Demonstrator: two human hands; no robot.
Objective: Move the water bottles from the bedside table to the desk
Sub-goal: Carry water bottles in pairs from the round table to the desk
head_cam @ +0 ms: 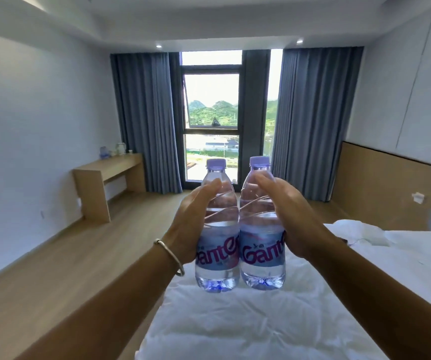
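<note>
I hold two water bottles upright in front of me, one in each hand, their sides touching at the label. The left bottle (217,229) sits in my left hand (193,219), palm against its outer side, fingers curled round the far side and thumb lying along the shoulder. The right bottle (262,227) is gripped the same way by my right hand (287,214), thumb up near the neck. Both have pale purple caps, clear ribbed bodies nearly full of water, and blue labels with magenta lettering. Neither bottle rests on anything; they hang in the air above the near edge of the bed (261,328), whose white, rumpled cover fills the lower right. A thin metal bangle (171,255) circles my left wrist.

The desk (107,175) stands well apart, against the left wall near the far left corner of the room, a light wood top on slab legs. On its far end are a few small things, a bluish bottle-like shape and a white kettle, too blurred to tell more. Behind the bottles are a tall window (211,113) and grey-blue curtains (144,118) on both sides. A wooden floor (61,255) runs along the left of the bed.
</note>
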